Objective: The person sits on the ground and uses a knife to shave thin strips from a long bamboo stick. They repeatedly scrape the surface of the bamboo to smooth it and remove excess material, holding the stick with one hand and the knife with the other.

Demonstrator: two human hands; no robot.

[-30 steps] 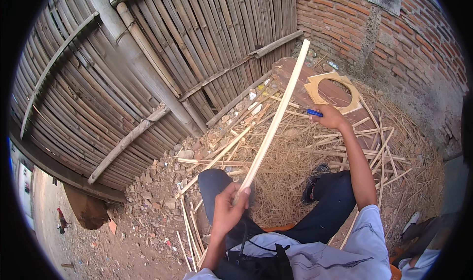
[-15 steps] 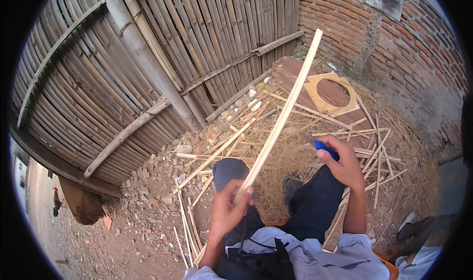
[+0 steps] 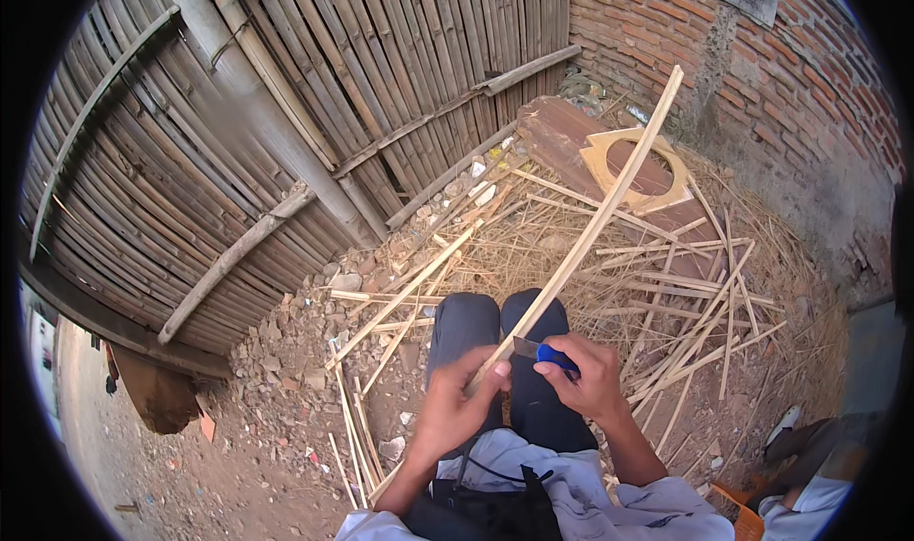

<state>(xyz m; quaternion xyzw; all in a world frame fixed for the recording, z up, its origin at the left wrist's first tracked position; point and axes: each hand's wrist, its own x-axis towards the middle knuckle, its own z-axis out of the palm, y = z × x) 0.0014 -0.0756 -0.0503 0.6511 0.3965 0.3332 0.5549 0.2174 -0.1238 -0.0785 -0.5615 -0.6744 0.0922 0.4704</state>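
Observation:
My left hand (image 3: pixel 464 395) grips the near end of a long pale bamboo strip (image 3: pixel 600 219), which slants up and away to the right over my knees. In my right hand (image 3: pixel 588 374) is a knife with a blue handle (image 3: pixel 555 358). Its short metal blade (image 3: pixel 526 347) meets the strip's edge, just beyond my left fingers. Fingers of both hands are closed, the two hands close together above my dark trousers (image 3: pixel 466 324).
Split bamboo strips (image 3: pixel 709 327) and shavings (image 3: pixel 543 241) cover the ground ahead and right. A brown board (image 3: pixel 562 141) bears a frame with a round hole (image 3: pixel 598 165). Bamboo fence (image 3: pixel 419 65) stands left, brick wall (image 3: pixel 647 27) right. Another person's leg (image 3: pixel 809 446) shows lower right.
My right hand has moved left and down, bringing the knife blade to the strip. The strip leans further right, and my knees have come together.

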